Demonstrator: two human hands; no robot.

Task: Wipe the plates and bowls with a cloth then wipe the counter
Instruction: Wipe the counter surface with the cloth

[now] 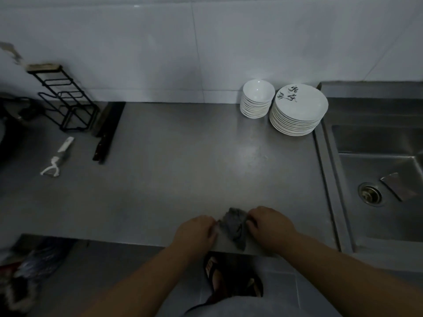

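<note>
Left hand (194, 229) and right hand (267, 225) pinch the crumpled grey cloth (233, 225) between curled fingers; best fold it flat first

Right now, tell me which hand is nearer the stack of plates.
Right. The right hand holds the cloth in front of the plates, slightly left; the left hand holds its other side, farther left.

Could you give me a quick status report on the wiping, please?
Left hand and right hand grip grey cloth at counter front edge. Plates, bowls stacked beside sink. Nothing between.
</note>
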